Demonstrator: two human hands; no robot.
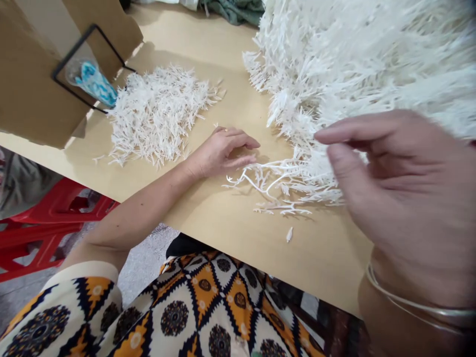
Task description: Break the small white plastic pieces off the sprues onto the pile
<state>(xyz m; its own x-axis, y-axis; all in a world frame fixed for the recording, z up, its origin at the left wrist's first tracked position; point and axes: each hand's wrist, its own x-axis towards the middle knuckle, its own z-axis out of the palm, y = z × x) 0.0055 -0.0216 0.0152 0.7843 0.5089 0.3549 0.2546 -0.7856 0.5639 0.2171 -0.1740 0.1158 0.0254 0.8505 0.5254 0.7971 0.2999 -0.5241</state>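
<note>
My left hand rests on the table with its thumb and fingers apart, holding nothing that I can see. Just beside its thumb lie bare white branched plastic stems, some of them reaching toward the large pile. Closer to the camera, my right hand is raised in front of the large heap of white feathery plastic sprigs. Its fingers are loosely curled, the thumb tip just below the index finger, with nothing visible held. A smaller pile of short white pieces lies beyond my left forearm.
A cardboard box stands at the left, with a black wire frame and a clear cup of blue-and-white material against it. One loose white piece lies near the table's front edge. Red stools stand below left.
</note>
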